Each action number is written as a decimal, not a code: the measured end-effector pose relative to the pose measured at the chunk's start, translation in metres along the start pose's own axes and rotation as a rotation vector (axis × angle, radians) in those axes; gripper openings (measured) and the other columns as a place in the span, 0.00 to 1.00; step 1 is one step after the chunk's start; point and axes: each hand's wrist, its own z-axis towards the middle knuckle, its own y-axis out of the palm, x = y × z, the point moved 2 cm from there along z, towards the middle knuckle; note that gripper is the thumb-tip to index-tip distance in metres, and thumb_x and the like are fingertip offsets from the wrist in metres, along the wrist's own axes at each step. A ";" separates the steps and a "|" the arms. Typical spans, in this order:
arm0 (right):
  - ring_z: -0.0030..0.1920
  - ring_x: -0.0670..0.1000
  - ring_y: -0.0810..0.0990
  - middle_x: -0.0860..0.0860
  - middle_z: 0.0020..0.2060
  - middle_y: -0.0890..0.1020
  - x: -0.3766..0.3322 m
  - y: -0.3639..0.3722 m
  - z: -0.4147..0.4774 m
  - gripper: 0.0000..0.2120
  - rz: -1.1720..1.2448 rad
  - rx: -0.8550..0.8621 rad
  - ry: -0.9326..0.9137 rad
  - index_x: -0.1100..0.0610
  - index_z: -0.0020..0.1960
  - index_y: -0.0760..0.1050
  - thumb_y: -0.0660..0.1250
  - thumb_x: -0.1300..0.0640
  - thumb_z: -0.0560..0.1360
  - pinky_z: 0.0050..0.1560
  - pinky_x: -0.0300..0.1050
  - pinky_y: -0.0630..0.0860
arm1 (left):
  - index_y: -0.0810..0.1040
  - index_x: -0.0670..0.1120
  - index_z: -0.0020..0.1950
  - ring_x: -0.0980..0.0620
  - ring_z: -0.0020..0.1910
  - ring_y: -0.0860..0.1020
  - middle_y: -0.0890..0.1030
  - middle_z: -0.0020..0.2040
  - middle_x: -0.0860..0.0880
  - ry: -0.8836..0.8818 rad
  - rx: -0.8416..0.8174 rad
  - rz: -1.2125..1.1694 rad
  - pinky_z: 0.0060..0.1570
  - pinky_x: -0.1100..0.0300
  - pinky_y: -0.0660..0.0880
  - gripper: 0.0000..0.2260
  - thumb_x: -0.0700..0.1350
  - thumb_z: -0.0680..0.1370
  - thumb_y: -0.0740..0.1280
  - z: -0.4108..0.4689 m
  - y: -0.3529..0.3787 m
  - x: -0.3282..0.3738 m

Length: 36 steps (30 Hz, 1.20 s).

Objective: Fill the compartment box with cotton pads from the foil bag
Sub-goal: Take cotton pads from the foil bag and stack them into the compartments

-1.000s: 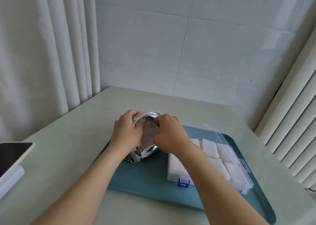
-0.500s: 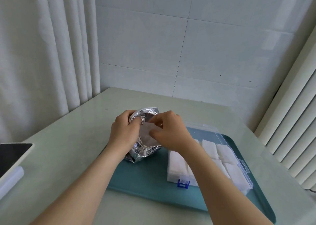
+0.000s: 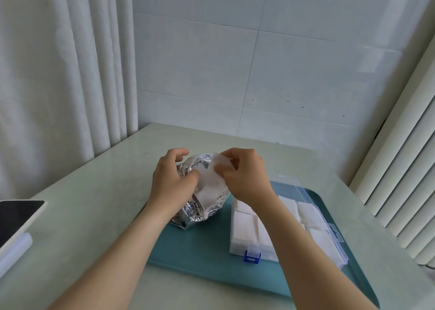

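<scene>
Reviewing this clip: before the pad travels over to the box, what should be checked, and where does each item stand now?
1. Right hand has a pinch grip on the cotton pad: ok.
2. Pad clear of the foil bag: not ok, its lower end sits in the mouth.
3. Left hand holds the bag: ok.
4. Compartment box lid open: ok.
5. Free compartment left: cannot tell, the forearm hides part.
6. Bag and box on the teal tray: ok.
</scene>
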 end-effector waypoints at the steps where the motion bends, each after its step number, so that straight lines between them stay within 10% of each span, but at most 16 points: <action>1: 0.35 0.45 0.79 0.47 0.36 0.84 0.002 0.000 0.001 0.09 -0.011 -0.015 0.002 0.51 0.55 0.85 0.72 0.60 0.76 0.33 0.33 0.70 | 0.75 0.58 0.68 0.53 0.67 0.74 0.76 0.66 0.54 0.004 -0.003 0.002 0.67 0.50 0.74 0.22 0.40 0.76 0.69 0.000 0.000 0.000; 10: 0.33 0.49 0.69 0.49 0.32 0.78 -0.006 0.011 -0.009 0.14 -0.126 -0.331 -0.059 0.56 0.42 0.79 0.76 0.46 0.72 0.33 0.43 0.67 | 0.77 0.57 0.66 0.50 0.61 0.78 0.79 0.63 0.54 -0.019 -0.028 -0.007 0.61 0.51 0.76 0.20 0.39 0.76 0.68 0.005 0.002 -0.009; 14: 0.31 0.51 0.66 0.51 0.27 0.72 -0.002 0.008 -0.005 0.13 -0.112 -0.220 0.010 0.59 0.33 0.71 0.69 0.58 0.74 0.31 0.46 0.63 | 0.77 0.59 0.64 0.49 0.61 0.79 0.78 0.64 0.54 -0.009 -0.032 -0.002 0.60 0.50 0.77 0.20 0.40 0.76 0.68 0.006 0.002 -0.010; 23: 0.37 0.60 0.75 0.56 0.34 0.80 -0.005 -0.001 -0.001 0.06 -0.112 0.101 -0.078 0.60 0.47 0.79 0.64 0.62 0.80 0.34 0.43 0.66 | 0.75 0.60 0.66 0.55 0.61 0.73 0.70 0.66 0.53 0.046 -0.022 0.028 0.59 0.56 0.71 0.21 0.49 0.74 0.74 -0.004 0.001 0.004; 28: 0.38 0.62 0.76 0.56 0.36 0.79 -0.012 -0.013 -0.003 0.06 -0.080 0.263 -0.102 0.63 0.46 0.77 0.63 0.63 0.80 0.42 0.53 0.74 | 0.74 0.63 0.64 0.54 0.64 0.73 0.70 0.64 0.58 0.215 -0.013 0.121 0.71 0.44 0.70 0.25 0.62 0.67 0.71 -0.011 0.001 0.012; 36: 0.33 0.55 0.71 0.52 0.31 0.75 -0.010 -0.027 -0.013 0.06 0.070 0.319 0.041 0.59 0.41 0.74 0.66 0.59 0.76 0.35 0.49 0.70 | 0.79 0.56 0.51 0.48 0.70 0.69 0.70 0.68 0.55 0.545 -0.068 0.437 0.69 0.51 0.60 0.17 0.64 0.68 0.69 -0.021 0.013 0.016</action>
